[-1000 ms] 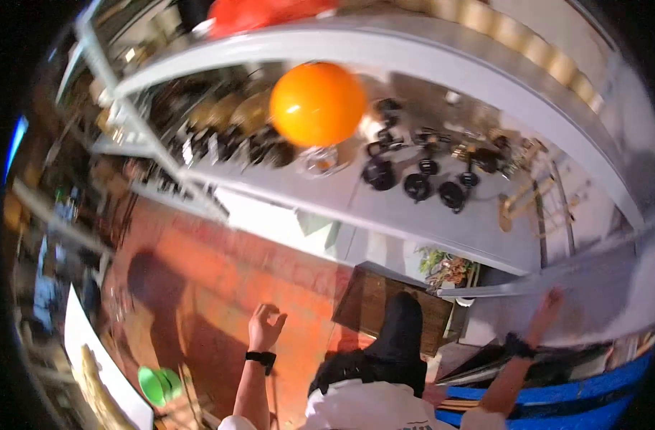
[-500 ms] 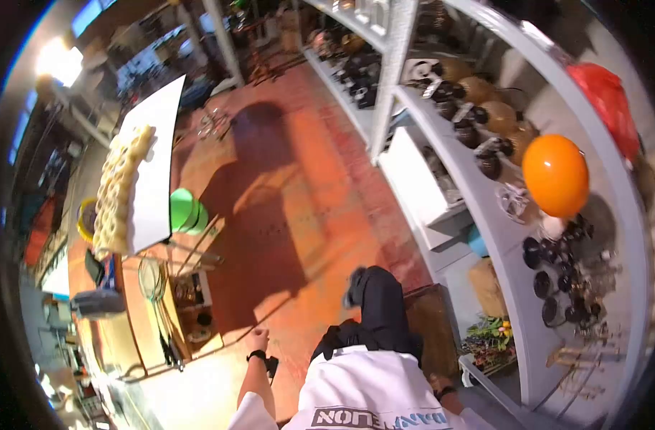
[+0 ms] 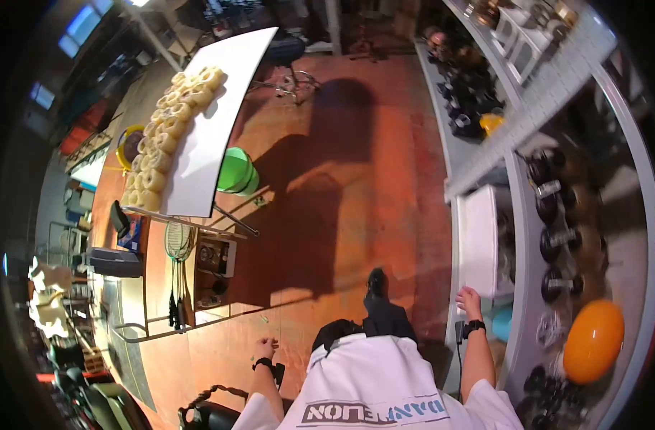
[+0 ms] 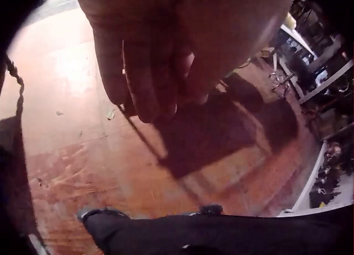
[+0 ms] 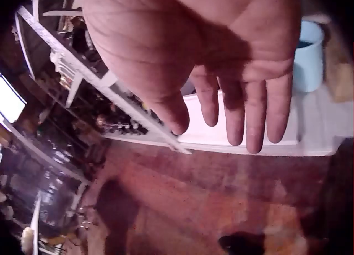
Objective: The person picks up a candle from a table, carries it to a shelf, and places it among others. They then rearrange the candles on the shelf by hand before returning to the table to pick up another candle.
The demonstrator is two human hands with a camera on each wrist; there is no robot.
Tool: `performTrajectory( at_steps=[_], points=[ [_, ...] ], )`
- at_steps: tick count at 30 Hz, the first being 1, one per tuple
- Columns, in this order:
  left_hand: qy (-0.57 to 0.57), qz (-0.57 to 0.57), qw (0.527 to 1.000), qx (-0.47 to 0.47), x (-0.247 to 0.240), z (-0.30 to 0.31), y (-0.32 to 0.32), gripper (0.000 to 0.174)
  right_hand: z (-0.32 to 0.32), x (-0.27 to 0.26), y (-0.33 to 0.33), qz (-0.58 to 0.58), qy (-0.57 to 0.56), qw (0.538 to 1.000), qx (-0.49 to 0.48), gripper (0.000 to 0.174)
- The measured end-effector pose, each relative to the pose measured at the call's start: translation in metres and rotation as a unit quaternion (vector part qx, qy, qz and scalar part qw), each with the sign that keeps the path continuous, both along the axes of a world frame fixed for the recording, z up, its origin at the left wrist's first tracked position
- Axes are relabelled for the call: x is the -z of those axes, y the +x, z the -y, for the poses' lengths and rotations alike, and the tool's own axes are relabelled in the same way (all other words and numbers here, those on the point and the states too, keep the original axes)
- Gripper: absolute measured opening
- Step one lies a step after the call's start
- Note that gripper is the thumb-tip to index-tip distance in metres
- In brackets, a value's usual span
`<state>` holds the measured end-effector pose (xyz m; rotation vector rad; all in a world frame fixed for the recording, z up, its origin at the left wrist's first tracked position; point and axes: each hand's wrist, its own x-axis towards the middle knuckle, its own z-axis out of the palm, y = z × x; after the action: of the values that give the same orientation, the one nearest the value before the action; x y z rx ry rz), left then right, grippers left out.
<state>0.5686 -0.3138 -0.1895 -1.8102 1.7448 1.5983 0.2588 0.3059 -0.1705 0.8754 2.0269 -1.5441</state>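
Note:
My left hand hangs low beside the body, above the red-orange floor, and holds nothing. Its fingers droop loosely in the left wrist view. On the other side my right hand is held out near the edge of the grey shelf, also without anything in it. The right wrist view shows its palm, with slightly spread fingers hanging down in front of a white box. A light-blue bucket stands on the low shelf beyond that hand.
Left, a white tabletop bears a heap of pale yellow rings. A green bucket and rackets are near it. The right shelf carries dumbbell-like black pieces and a glossy orange ball. A black bag-like thing lies lower left.
The view has swung away from the shelf toward the open floor and white table, so the shelf now lies at the right. The right hand, hidden half a second ago, shows again.

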Motion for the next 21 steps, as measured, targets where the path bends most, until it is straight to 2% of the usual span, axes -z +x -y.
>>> performTrajectory(
  at_steps=[1, 3, 4, 5, 6, 7, 8, 10, 12, 13, 14, 16, 17, 18, 19, 21],
  points=[
    [-0.005, -0.003, 1.0, -0.02, -0.006, 0.004, -0.03, 0.019, 0.018, -0.002, -0.037, -0.005, -0.022, 1.0, -0.014, 0.035],
    [-0.007, -0.12, 0.989, -0.089, -0.026, -0.004, -0.052, 0.023, 0.042, 0.011, -0.09, 0.044, -0.012, 0.995, -0.092, 0.034],
    [-0.009, -0.114, 0.986, -0.121, -0.033, -0.013, -0.052, 0.023, 0.051, 0.02, -0.113, 0.085, 0.004, 0.986, -0.146, 0.034],
    [-0.028, -0.122, 0.984, -0.128, -0.036, -0.021, -0.059, 0.024, 0.063, 0.028, -0.136, 0.101, 0.089, 0.966, -0.221, 0.028],
    [-0.047, -0.131, 0.981, -0.133, -0.039, -0.026, -0.066, 0.027, 0.076, 0.037, -0.16, 0.076, 0.138, 0.947, -0.278, 0.021],
    [-0.049, -0.076, 0.99, -0.11, -0.047, -0.033, -0.064, 0.027, 0.086, 0.053, -0.181, 0.06, 0.14, 0.949, -0.276, 0.019],
    [-0.051, -0.076, 0.987, -0.135, -0.039, -0.039, -0.055, 0.027, 0.111, 0.051, -0.205, 0.045, 0.141, 0.951, -0.272, 0.018],
    [-0.119, 0.022, 0.981, -0.154, -0.006, -0.064, -0.021, 0.025, 0.16, 0.049, -0.249, 0.068, 0.111, 0.953, -0.275, 0.018],
    [-0.363, 0.069, 0.922, -0.117, 0.064, -0.101, 0.024, 0.022, 0.21, 0.047, -0.291, 0.074, 0.054, 0.942, -0.324, 0.022],
    [-0.194, 0.115, 0.946, -0.232, 0.046, -0.109, 0.008, 0.021, 0.235, 0.047, -0.314, 0.089, 0.061, 0.925, -0.364, 0.026],
    [-0.015, 0.154, 0.93, -0.334, 0.018, -0.115, -0.011, 0.02, 0.261, 0.045, -0.333, 0.083, 0.066, 0.924, -0.368, 0.026],
    [0.147, 0.21, 0.919, -0.3, 0.027, -0.111, -0.027, 0.019, 0.326, 0.018, -0.364, 0.029, 0.08, 0.911, -0.403, 0.029],
    [0.152, 0.205, 0.918, -0.303, 0.067, -0.123, -0.006, 0.019, 0.347, 0.024, -0.382, 0.006, 0.08, 0.906, -0.415, 0.03],
    [0.145, 0.23, 0.936, -0.223, 0.101, -0.122, -0.006, 0.021, 0.369, 0.015, -0.396, 0.001, 0.084, 0.905, -0.418, 0.03],
    [0.134, 0.252, 0.948, -0.143, 0.13, -0.09, -0.019, 0.023, 0.394, 0.005, -0.409, 0.027, 0.085, 0.905, -0.415, 0.03],
    [0.046, 0.085, 0.976, -0.195, 0.15, -0.036, -0.069, 0.03, 0.446, -0.01, -0.436, 0.048, 0.094, 0.892, -0.439, 0.032]
  ],
)
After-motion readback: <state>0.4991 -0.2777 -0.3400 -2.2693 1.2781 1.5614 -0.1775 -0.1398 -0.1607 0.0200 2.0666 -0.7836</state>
